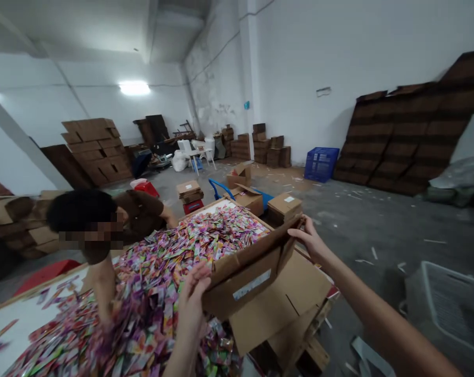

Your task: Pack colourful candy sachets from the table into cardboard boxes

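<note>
Two bare hands on a raised cardboard flap — left hand and right hand both gripping its edges, fingers curled and closed; colourful foil sachets heaped in a cardboard box just beside it, a co-worker leaning over the far side.

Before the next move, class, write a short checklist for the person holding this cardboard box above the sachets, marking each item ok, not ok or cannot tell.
1. Left hand gripping the cardboard box: ok, on its near edge.
2. Right hand gripping the box: ok, at its upper corner.
3. Box contents: cannot tell, the inside is hidden.
4. Co-worker apart from the box: ok, beyond the sachets.
5. Floor free of scraps: not ok, pale strips lie on it.
</note>
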Action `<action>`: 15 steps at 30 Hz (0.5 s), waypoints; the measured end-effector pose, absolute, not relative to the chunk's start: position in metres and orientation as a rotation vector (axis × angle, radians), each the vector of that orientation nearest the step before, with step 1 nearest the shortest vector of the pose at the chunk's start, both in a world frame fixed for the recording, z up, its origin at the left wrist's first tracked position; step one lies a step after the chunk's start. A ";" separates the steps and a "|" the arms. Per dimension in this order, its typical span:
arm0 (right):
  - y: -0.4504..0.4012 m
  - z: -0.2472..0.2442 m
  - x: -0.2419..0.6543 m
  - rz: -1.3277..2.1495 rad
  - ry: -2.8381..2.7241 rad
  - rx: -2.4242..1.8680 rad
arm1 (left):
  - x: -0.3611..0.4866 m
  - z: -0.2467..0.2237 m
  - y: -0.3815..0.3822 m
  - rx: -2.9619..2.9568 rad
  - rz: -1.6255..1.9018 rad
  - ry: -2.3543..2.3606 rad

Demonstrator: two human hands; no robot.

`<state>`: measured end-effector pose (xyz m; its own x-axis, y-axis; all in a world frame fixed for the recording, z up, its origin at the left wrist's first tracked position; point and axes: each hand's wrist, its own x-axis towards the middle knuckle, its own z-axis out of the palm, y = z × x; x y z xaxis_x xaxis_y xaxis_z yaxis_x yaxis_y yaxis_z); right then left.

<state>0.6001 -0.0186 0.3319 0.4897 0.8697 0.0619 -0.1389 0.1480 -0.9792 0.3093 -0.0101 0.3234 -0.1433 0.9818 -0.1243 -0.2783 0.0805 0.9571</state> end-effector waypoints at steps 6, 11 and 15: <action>-0.032 0.326 0.602 1.320 -1.041 -1.010 | 0.327 0.317 0.013 1.263 1.381 1.312; -0.013 0.278 0.619 1.040 -1.026 -1.350 | 0.345 0.329 0.001 2.157 0.880 1.252; 0.005 0.266 0.624 0.685 -1.328 -1.503 | 0.375 0.351 0.003 2.581 0.320 1.380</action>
<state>0.6240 0.0055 0.2664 0.2435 0.9519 0.1859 0.3999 0.0760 -0.9134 0.3753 0.0026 0.3511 0.5414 0.8352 0.0966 0.7925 -0.5453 0.2732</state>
